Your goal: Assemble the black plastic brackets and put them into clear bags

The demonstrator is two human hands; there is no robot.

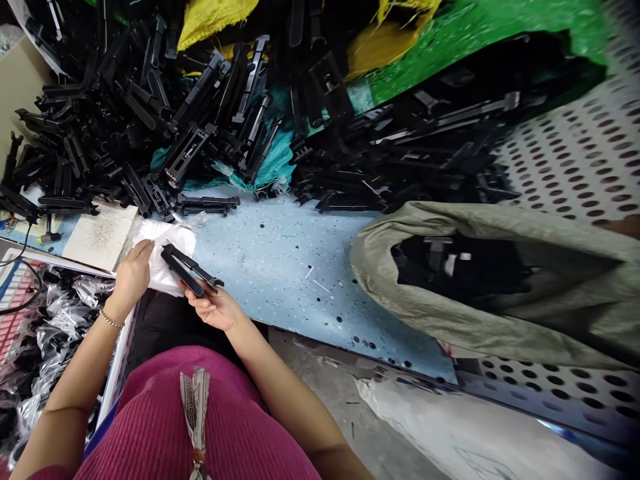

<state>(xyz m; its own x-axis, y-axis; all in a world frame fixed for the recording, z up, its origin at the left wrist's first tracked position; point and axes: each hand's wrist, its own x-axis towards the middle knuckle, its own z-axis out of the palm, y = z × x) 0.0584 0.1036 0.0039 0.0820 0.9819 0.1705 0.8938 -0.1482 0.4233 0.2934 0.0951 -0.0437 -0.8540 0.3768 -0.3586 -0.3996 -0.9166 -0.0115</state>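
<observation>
My right hand [213,308] grips a long black plastic part [184,270] made of two narrow arms that join at one end and spread apart, like a folding bracket. The part is tilted over the near edge of the table. My left hand [134,272] is closed, with its fingertips pinching the left edge of a thin plastic bag on a white stack of plastic bags [173,241]. The far end of the black part overlaps this stack. A big heap of similar black parts [190,150] lies just beyond both hands.
A blue speckled table [280,267] bears small black bits. At right is an open grey-green sack [380,247] with black parts inside. A green sack [500,40] lies behind. At lower left, a crate [113,380] stands beside bagged black parts [50,340]. A beige board [97,237] lies left.
</observation>
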